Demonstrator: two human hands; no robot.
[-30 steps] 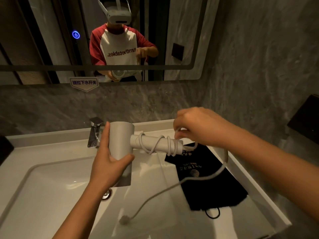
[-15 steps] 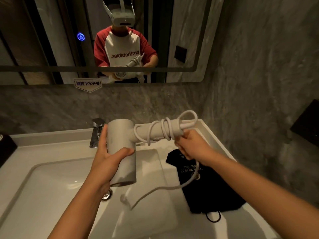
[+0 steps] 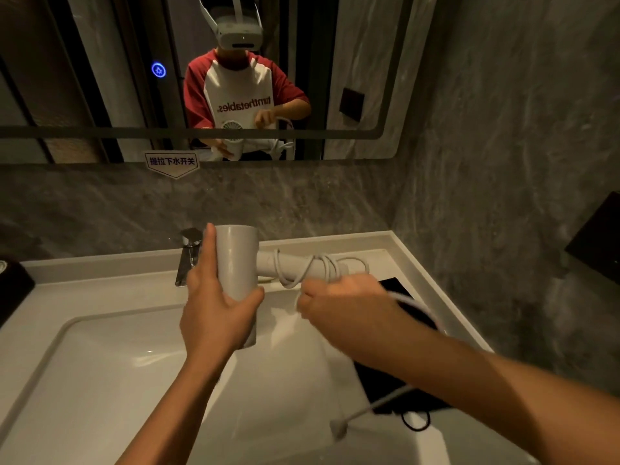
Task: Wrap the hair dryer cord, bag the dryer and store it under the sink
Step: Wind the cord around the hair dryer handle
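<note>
My left hand (image 3: 214, 307) grips the barrel of the white hair dryer (image 3: 236, 260), held above the basin with its handle pointing right. Several loops of the white cord (image 3: 322, 266) are wound round the handle. My right hand (image 3: 339, 303) sits just below the handle and pinches the cord. The loose end trails under my right forearm, and the plug (image 3: 339, 429) hangs low over the counter. The black drawstring bag (image 3: 402, 391) lies flat on the counter to the right, partly hidden by my right arm.
A white sink basin (image 3: 100, 380) fills the lower left, with a chrome tap (image 3: 188, 256) behind the dryer. A mirror (image 3: 352, 45) hangs above, a grey stone wall closes the right side, and a dark box (image 3: 13, 286) stands at the left edge.
My right hand has carried the cord from above the handle down and under it, adding to the loops. The free tail is shorter and the plug has swung to the right.
</note>
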